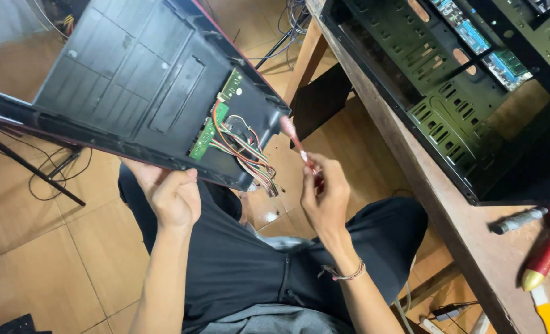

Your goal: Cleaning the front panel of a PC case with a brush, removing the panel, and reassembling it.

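Left hand (pixel 173 195) grips the lower edge of the black front panel (pixel 133 80), tilting its wired inner side up, so right hand (pixel 324 198), pinching a toothbrush (pixel 295 139), reaches its corner.

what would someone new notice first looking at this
Most striking is the big black computer front panel tilted up at upper left, held from below by the left hand, with green circuit boards and a bundle of coloured wires on its inner face. The right hand holds a toothbrush to the panel's edge. An open black computer case lies on the wooden table at right.
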